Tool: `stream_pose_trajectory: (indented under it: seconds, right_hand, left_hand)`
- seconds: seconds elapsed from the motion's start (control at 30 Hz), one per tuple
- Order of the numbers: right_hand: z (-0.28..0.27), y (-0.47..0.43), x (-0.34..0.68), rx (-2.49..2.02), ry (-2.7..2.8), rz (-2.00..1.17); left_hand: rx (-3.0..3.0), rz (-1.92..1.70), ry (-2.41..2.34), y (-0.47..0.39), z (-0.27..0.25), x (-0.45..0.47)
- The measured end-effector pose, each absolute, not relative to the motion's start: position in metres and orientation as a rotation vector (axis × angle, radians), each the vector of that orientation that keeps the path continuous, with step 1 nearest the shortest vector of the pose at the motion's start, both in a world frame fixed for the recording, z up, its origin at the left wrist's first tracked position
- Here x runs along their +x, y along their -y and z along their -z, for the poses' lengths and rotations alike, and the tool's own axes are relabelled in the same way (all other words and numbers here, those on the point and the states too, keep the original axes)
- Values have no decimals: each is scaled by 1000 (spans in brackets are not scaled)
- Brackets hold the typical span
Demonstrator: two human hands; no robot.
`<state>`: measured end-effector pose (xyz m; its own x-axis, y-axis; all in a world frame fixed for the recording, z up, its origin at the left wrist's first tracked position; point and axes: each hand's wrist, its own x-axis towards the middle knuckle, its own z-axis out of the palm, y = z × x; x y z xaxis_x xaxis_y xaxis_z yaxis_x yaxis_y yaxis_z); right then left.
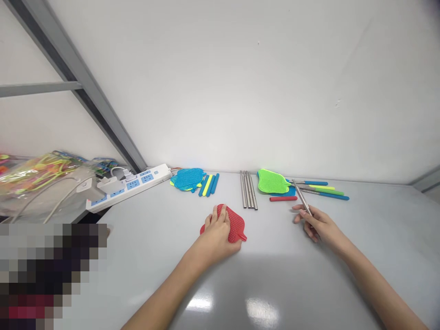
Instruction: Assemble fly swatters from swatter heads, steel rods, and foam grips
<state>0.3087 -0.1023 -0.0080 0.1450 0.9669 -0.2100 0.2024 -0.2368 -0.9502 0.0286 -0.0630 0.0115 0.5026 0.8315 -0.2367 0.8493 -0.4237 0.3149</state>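
My left hand is over a red fly swatter head on the table, fingers curled across its perforated face and thumb along the near edge. The head's short socket points right, towards my other hand. Pinched between the thumb and fingers of my right hand is a metal tube, tilted up and to the left. A red handle sleeve lies just beyond that hand. Several more metal tubes lie side by side between the hands, farther back.
Assembled fly swatters with green heads and coloured handles lie at the back right. Blue swatter heads are stacked at back left beside blue and yellow sleeves. A power strip and plastic bags occupy the left.
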Motion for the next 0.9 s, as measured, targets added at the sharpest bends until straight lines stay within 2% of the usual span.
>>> stream_pose_trajectory:
  seconds: [0.47, 0.63, 0.9]
  right_hand:
    - [2, 105, 295, -1518, 1172, -1341]
    - [-1, 110, 287, -1465, 1210, -1468]
    - [-3, 109, 294, -1532, 1355, -1434]
  left_hand:
    - [2264, -330, -1394, 60, -17, 29]
    - [2272, -311, -1357, 62, -20, 32]
    - [2251, -190, -1382, 63, -16, 35]
